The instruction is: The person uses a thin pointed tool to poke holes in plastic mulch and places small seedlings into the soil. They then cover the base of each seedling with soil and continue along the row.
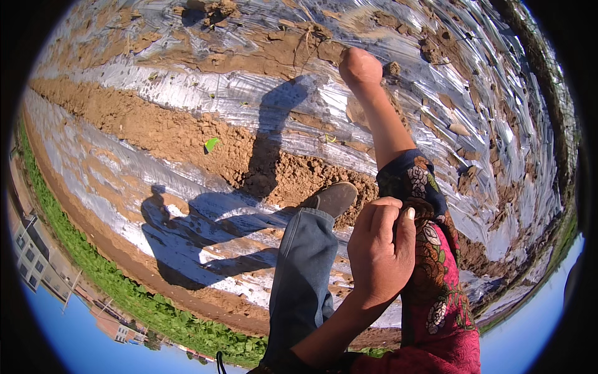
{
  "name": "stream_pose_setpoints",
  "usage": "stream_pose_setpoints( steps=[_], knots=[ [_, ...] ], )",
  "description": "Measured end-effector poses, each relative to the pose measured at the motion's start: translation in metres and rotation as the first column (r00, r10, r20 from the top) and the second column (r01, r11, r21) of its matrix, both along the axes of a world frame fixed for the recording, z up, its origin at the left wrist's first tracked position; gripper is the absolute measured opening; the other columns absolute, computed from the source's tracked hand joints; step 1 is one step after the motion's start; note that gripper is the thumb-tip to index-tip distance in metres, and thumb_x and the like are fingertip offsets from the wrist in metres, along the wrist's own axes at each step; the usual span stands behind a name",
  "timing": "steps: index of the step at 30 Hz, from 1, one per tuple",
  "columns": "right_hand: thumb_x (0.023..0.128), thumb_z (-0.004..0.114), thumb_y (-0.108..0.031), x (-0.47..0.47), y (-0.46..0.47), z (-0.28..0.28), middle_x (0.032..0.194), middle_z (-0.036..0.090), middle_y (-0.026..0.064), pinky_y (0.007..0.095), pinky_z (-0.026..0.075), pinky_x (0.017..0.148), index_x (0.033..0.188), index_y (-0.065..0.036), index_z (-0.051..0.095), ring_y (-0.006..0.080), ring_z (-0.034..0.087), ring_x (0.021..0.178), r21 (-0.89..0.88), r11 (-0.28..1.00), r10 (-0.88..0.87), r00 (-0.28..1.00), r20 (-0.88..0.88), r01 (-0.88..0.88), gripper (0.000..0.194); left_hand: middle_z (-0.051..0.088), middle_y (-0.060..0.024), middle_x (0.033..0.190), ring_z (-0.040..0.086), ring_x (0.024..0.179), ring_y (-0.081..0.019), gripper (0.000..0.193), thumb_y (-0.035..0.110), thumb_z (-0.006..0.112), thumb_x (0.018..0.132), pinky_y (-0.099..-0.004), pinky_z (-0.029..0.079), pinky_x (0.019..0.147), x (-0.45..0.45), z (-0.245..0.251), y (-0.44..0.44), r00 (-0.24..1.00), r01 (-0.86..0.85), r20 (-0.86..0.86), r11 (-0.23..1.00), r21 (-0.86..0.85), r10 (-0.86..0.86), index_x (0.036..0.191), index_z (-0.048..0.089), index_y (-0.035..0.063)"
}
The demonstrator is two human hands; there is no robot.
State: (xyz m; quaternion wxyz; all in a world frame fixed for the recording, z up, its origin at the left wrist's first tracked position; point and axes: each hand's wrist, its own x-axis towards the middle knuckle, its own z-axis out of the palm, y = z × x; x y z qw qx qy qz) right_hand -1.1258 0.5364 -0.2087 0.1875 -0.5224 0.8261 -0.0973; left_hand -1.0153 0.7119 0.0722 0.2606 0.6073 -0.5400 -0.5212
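My left hand [380, 248] pinches the gathered fabric of my right sleeve [423, 187] near the elbow, thumb and fingers bunching it. The sleeve has a dark floral pattern over a red part, and the forearm beyond it is bare. Farther out, my right hand [360, 68] is curled into a fist above the film-covered ground, and no object shows in it. Its fingers are mostly hidden behind the back of the hand. Below my arms, my jeans leg [306, 266] and a dark shoe [337, 198] stand at the bare soil strip [187, 133].
Silvery plastic mulch film [224, 93], partly covered with soil, spreads over the ridges. A green leaf [211, 145] lies on the soil strip, and a small seedling [331, 138] pokes through the film. Dry stalks [306, 42] lie near my fist. A green crop row [140, 299] borders the field.
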Motion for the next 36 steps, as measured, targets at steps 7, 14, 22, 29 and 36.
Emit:
stream_pose_setpoints(
  steps=[7,14,22,29,36],
  knots=[
    [0.083,0.051,-0.019,-0.001,0.018,-0.014,0.081,0.068,0.0177,0.0466,0.053,0.066,0.076,-0.006,0.068,0.0382,0.066,0.078,0.077,0.994,0.079,0.995,-0.057,-0.074,0.023,0.059,-0.0153,0.089,0.059,0.080,-0.0343,0.011,0.001,0.063,0.085,-0.0404,0.048,0.070,-0.001,-0.002,0.001,0.999,0.017,0.032,1.000,-0.010,-0.016,0.092,0.055,-0.0008],
    [0.086,0.049,-0.020,-0.007,0.061,-0.010,0.086,0.069,0.0156,0.0453,0.053,0.071,0.100,-0.020,0.072,0.0355,0.067,0.082,0.061,0.978,-0.197,0.980,-0.010,0.197,0.027,0.063,-0.0128,0.092,0.061,0.078,-0.0243,0.008,0.001,0.063,0.088,-0.0313,0.050,0.066,-0.007,-0.001,0.006,0.995,0.102,0.000,0.993,0.063,-0.103,0.089,0.056,-0.0027],
    [0.083,0.050,-0.018,-0.008,0.106,-0.017,0.086,0.069,0.0160,0.0442,0.053,0.069,0.104,-0.023,0.073,0.0350,0.067,0.078,0.044,0.926,-0.373,0.927,-0.026,0.374,0.031,0.061,-0.0133,0.089,0.061,0.077,-0.0274,0.010,0.002,0.064,0.087,-0.0342,0.050,0.064,-0.012,-0.002,0.013,0.989,0.145,-0.005,0.987,0.070,-0.145,0.089,0.055,-0.0016],
    [0.087,0.049,-0.023,0.002,0.090,-0.022,0.088,0.069,0.0145,0.0425,0.053,0.071,0.111,-0.029,0.070,0.0340,0.067,0.082,0.094,0.917,-0.389,0.921,-0.001,0.387,0.033,0.058,-0.0154,0.083,0.058,0.074,-0.0349,0.011,0.001,0.063,0.085,-0.0405,0.047,0.064,-0.014,-0.004,0.019,0.989,0.148,-0.033,0.987,0.069,-0.146,0.088,0.052,-0.0002],
    [0.083,0.050,-0.016,0.022,0.101,-0.013,0.083,0.069,0.0142,0.0453,0.053,0.068,0.104,-0.022,0.071,0.0356,0.067,0.077,0.024,0.967,-0.254,0.966,0.047,0.253,0.030,0.058,-0.0156,0.082,0.058,0.073,-0.0347,0.012,0.001,0.064,0.085,-0.0403,0.047,0.063,-0.014,-0.002,0.018,0.991,0.131,-0.030,0.989,0.067,-0.129,0.087,0.052,-0.0003]
  ],
)
